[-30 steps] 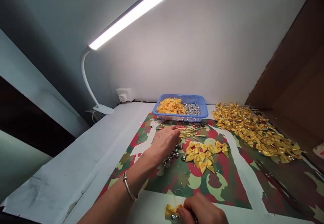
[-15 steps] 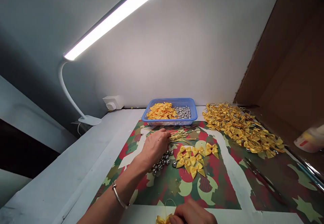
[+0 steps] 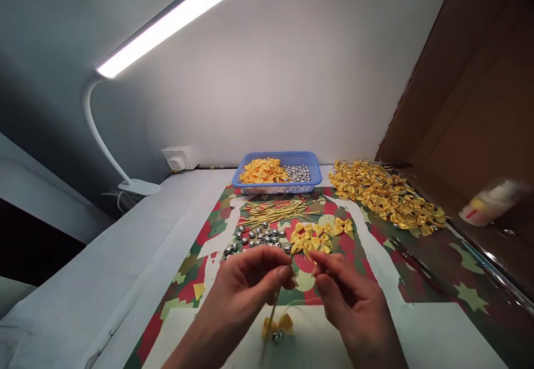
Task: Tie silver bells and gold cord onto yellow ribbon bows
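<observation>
My left hand (image 3: 254,285) is closed in a pinch on a gold cord (image 3: 274,308), which hangs down from the fingertips. Close to its right, my right hand (image 3: 352,299) has thumb and fingers pinched together; what they hold, if anything, is too small to make out. Below both hands, a yellow bow (image 3: 285,323) with a silver bell (image 3: 277,335) at its middle lies on the white sheet (image 3: 321,335), the cord passing in front of it. Beyond the hands are loose silver bells (image 3: 261,236), a group of yellow bows (image 3: 311,238) and a bundle of gold cords (image 3: 279,211).
A blue basket (image 3: 277,188) at the back holds yellow bows and silver bells. A heap of corded bows (image 3: 384,196) lies at right, near tweezers (image 3: 417,260) and a white bottle (image 3: 488,207). A lit lamp (image 3: 183,21) stands at left.
My left hand has come back from the cord bundle with a gold cord. My right hand has let go of the bow and risen beside the left. The view has shifted slightly.
</observation>
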`<state>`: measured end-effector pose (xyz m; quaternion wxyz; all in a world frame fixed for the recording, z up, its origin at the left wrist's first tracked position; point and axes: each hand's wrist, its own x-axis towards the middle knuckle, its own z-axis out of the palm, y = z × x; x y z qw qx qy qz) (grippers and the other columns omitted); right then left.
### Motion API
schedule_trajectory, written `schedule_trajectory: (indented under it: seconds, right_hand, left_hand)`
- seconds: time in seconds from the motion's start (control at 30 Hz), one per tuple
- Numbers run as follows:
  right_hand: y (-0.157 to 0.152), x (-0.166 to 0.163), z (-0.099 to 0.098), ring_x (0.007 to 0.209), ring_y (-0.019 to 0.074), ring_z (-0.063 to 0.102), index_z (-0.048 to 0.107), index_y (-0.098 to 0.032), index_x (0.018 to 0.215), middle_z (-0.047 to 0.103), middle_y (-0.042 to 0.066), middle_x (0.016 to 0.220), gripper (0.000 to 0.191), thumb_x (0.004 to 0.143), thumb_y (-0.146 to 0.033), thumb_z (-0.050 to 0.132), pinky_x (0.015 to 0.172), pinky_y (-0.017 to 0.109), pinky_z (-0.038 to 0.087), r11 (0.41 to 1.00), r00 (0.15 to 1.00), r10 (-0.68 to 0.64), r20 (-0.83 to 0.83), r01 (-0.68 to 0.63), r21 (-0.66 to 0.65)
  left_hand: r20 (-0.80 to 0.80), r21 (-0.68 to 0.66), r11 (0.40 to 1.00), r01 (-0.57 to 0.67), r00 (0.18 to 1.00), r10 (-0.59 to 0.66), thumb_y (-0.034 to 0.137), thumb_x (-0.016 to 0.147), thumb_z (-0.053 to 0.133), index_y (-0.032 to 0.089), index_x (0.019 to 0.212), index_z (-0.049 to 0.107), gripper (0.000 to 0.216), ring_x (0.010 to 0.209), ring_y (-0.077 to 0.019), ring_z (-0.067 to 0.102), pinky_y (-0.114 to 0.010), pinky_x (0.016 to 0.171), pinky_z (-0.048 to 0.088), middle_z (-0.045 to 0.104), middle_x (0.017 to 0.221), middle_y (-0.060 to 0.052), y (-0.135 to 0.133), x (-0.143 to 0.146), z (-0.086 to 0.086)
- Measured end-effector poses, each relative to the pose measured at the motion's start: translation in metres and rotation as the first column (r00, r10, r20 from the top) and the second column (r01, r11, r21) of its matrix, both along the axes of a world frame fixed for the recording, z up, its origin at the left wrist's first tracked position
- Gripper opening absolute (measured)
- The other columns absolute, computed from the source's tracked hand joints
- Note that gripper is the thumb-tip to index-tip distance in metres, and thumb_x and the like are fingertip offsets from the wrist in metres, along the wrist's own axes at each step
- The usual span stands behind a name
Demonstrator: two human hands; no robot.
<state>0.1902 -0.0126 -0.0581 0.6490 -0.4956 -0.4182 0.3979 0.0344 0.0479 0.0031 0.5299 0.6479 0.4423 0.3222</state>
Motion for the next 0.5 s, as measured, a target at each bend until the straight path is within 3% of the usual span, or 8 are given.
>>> schedule_trajectory:
  seconds: [0.07, 0.13, 0.3, 0.43, 0.5]
  right_hand:
    - [0.004, 0.000, 0.009, 0.070, 0.0132, 0.061, 0.079, -0.029, 0.105, 0.066, 0.001, 0.087, 0.022, 0.089, -0.041, 0.071, 0.061, 0.023, 0.050, 0.995, 0.995, 0.096, 0.020, -0.097, 0.038]
    - [0.007, -0.003, 0.013, 0.072, 0.0136, 0.061, 0.080, -0.027, 0.094, 0.065, 0.001, 0.086, 0.015, 0.090, -0.036, 0.070, 0.062, 0.022, 0.049, 0.983, 0.982, 0.160, 0.097, -0.167, 0.073]
    - [0.009, -0.007, 0.007, 0.067, 0.0123, 0.055, 0.071, -0.021, 0.079, 0.060, -0.001, 0.075, 0.020, 0.094, -0.032, 0.063, 0.057, 0.022, 0.041, 0.989, 0.963, 0.115, 0.243, -0.135, 0.064]
    - [0.009, -0.007, 0.002, 0.065, 0.0122, 0.050, 0.069, -0.021, 0.082, 0.058, -0.001, 0.076, 0.021, 0.096, -0.034, 0.060, 0.057, 0.024, 0.038, 0.995, 0.956, 0.062, 0.286, -0.080, 0.051]
    - [0.009, -0.007, 0.001, 0.064, 0.0120, 0.050, 0.069, -0.020, 0.083, 0.059, -0.001, 0.076, 0.021, 0.096, -0.034, 0.059, 0.057, 0.024, 0.038, 0.997, 0.949, 0.057, 0.311, -0.073, 0.040]
  left_hand:
    - [0.202, -0.145, 0.989, -0.009, 0.979, 0.038, 0.030, 0.084, 0.078, 0.018, 0.084, 0.076, 0.012, 0.070, -0.0142, 0.067, -0.020, 0.063, 0.054, 0.074, 0.072, 0.000, -0.013, 0.000, -0.008]
    - [0.292, -0.189, 0.982, -0.005, 0.955, 0.061, 0.032, 0.081, 0.082, 0.020, 0.086, 0.076, 0.014, 0.071, -0.0137, 0.068, -0.021, 0.069, 0.056, 0.075, 0.075, 0.001, -0.020, -0.001, -0.017]
    - [0.439, -0.315, 0.943, 0.103, 0.897, 0.048, 0.034, 0.082, 0.083, 0.024, 0.098, 0.073, 0.021, 0.058, -0.0123, 0.070, -0.015, 0.049, 0.046, 0.074, 0.066, 0.003, -0.031, -0.010, -0.031]
    - [0.425, -0.365, 0.916, 0.164, 0.905, 0.007, 0.036, 0.082, 0.082, 0.020, 0.082, 0.082, 0.016, 0.070, -0.0148, 0.071, -0.018, 0.058, 0.049, 0.078, 0.075, -0.004, -0.043, -0.020, -0.032]
    - [0.380, -0.357, 0.918, 0.173, 0.925, -0.027, 0.038, 0.084, 0.079, 0.021, 0.082, 0.084, 0.018, 0.074, -0.0162, 0.069, -0.020, 0.064, 0.051, 0.079, 0.077, -0.005, -0.048, -0.024, -0.030]
